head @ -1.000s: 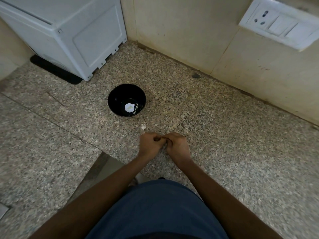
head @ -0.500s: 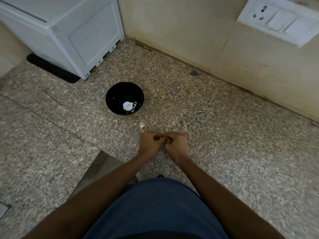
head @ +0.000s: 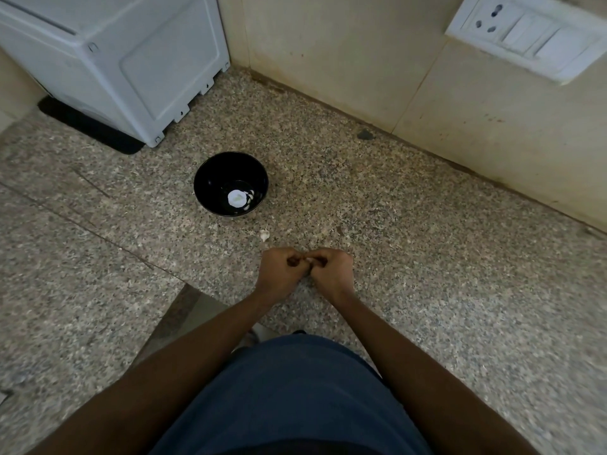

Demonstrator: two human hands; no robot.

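Both hands met over the counter [head: 427, 257], knuckles up, fingers curled in. Left hand [head: 281, 270] and right hand [head: 331, 269] touched at the fingertips, and together they pinched a pale bit [head: 308, 258] between them. Only a sliver of the bit showed between the thumbs and forefingers, too small to tell what it was. It sat in the pinch just above the stone, nearer the person than the bowl [head: 210, 178]. I could not tell whether the hands rested on the counter or hung just over it. A small white clove [head: 264, 235] lay loose on the stone just beyond the left hand, between the hands and the bowl, touching neither. The bowl was black and upright and stood apart from the hands, toward the far left. Inside it, on the side nearer the hands, lay white pieces [head: 237, 198]: one round flat one with a few smaller ones against its right edge. A white appliance [head: 131, 60] stood in the far left corner on a dark mat [head: 88, 129], well apart from the bowl. The wall [head: 345, 60] ran along the back of the counter, with a white switch plate [head: 525, 37] at upper right. A dark spot [head: 365, 135] marked the stone near the wall's foot. Both forearms were bare. A blue shirt [head: 295, 395] filled the bottom of the view.
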